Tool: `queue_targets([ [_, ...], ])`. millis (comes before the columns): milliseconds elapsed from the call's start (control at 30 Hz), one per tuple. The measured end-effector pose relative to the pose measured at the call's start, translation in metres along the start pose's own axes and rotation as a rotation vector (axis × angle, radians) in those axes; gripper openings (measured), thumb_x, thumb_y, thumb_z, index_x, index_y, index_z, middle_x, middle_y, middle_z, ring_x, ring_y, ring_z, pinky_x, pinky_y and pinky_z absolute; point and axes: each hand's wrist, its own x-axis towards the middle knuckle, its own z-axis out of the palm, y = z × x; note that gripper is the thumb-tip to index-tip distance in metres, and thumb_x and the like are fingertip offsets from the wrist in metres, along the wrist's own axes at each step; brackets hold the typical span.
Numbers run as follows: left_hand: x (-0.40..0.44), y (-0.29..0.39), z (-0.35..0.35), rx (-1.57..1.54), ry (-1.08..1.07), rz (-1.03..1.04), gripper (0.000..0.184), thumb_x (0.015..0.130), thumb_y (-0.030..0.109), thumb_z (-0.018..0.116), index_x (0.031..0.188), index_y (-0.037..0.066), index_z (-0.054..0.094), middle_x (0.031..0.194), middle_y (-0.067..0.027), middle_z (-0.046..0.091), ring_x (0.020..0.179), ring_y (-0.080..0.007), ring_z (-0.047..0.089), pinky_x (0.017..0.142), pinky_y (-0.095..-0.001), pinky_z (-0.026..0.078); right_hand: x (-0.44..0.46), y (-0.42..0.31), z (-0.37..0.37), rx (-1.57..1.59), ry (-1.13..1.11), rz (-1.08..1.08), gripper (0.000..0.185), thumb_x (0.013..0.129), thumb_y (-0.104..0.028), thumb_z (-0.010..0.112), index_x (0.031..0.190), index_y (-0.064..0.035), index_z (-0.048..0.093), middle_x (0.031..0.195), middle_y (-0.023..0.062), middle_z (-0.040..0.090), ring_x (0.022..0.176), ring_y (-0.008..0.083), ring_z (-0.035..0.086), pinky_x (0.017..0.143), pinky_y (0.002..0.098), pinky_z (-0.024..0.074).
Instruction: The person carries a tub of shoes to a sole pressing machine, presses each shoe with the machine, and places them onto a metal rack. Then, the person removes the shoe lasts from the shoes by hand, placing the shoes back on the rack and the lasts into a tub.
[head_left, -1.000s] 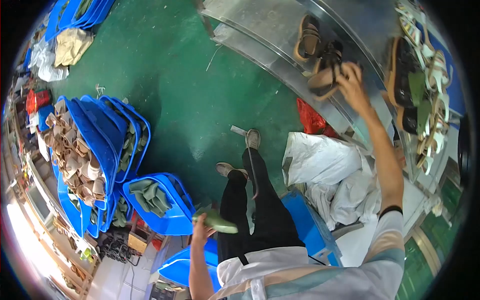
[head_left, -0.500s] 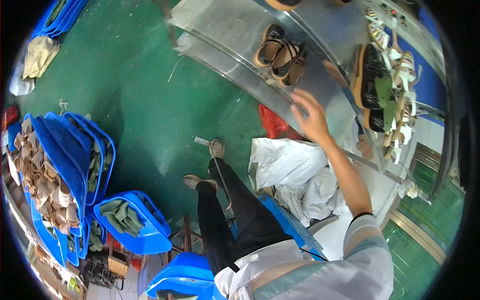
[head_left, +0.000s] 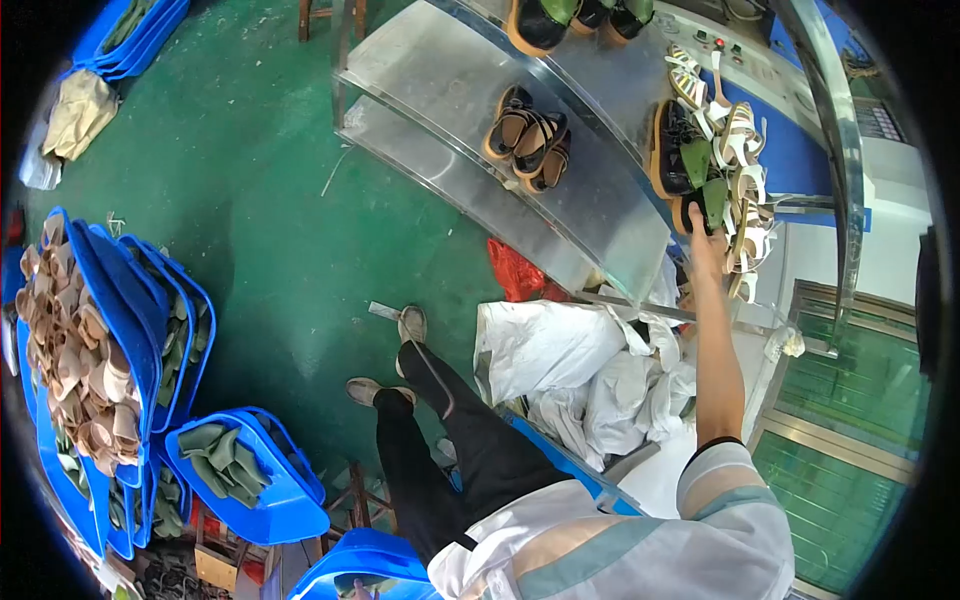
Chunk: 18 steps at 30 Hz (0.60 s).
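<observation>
My right hand (head_left: 706,248) reaches out to the right side of a metal shelf. Its fingers are closed around the near end of a black shoe (head_left: 682,213) with a tan sole and a green piece (head_left: 713,200) in it. Just beyond stands another black shoe (head_left: 670,150), also with a green piece. White strappy sandals (head_left: 746,190) line up close to the hand's right. At the bottom edge, over a blue bin (head_left: 395,548), a small skin-toned patch shows, perhaps my left hand (head_left: 362,590); its fingers cannot be made out.
Dark strappy sandals (head_left: 530,140) sit on the metal shelf (head_left: 420,50). Below it lie a red bag (head_left: 512,270) and white sacks (head_left: 545,350). Blue bins at left hold beige pieces (head_left: 85,370) and green pieces (head_left: 225,465). A curved metal frame (head_left: 850,150) rises at right.
My right hand has moved from open air beside the shelf up and right to the black shoes, and has closed on one. The view has shifted, with more of the shelf's top showing.
</observation>
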Motion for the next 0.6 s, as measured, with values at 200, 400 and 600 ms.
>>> queue_targets([
  [200, -0.022, 0.016, -0.060, 0.002, 0.278, 0.314, 0.069, 0.082, 0.041, 0.073, 0.131, 0.000, 0.046, 0.137, -0.0240, 0.045, 0.123, -0.0370, 0.047, 0.099, -0.0545, 0.039, -0.038, -0.036, -0.030, 0.661, 0.142, 0.231, 0.041, 0.085, -0.026, 0.073, 0.119, -0.0093, 0.057, 0.102, 0.0053, 0.064, 0.094, 0.0197, 0.064, 0.077, 0.0369, 0.0564],
  [400, -0.095, 0.193, -0.012, 0.047, 0.113, 1.169, 0.056, 0.086, 0.015, 0.068, 0.135, 0.001, 0.045, 0.134, -0.0159, 0.052, 0.122, -0.0335, 0.050, 0.101, -0.0466, 0.040, -0.143, -0.036, -0.137, 0.165, 0.027, 0.048, 0.043, 0.085, -0.029, 0.070, 0.115, 0.0001, 0.061, 0.099, 0.0044, 0.061, 0.091, 0.0147, 0.057, 0.075, 0.0286, 0.0470],
  [600, -0.340, 0.383, 0.108, -0.251, -1.098, 1.837, 0.094, 0.058, 0.031, 0.090, 0.135, 0.009, 0.041, 0.144, -0.0249, 0.037, 0.131, -0.0444, 0.039, 0.105, -0.0540, 0.034, -0.220, -0.081, -0.165, -0.229, -0.653, -0.200, 0.074, 0.066, -0.042, 0.082, 0.119, 0.0032, 0.059, 0.101, 0.0103, 0.064, 0.093, 0.0183, 0.061, 0.087, 0.0323, 0.0474],
])
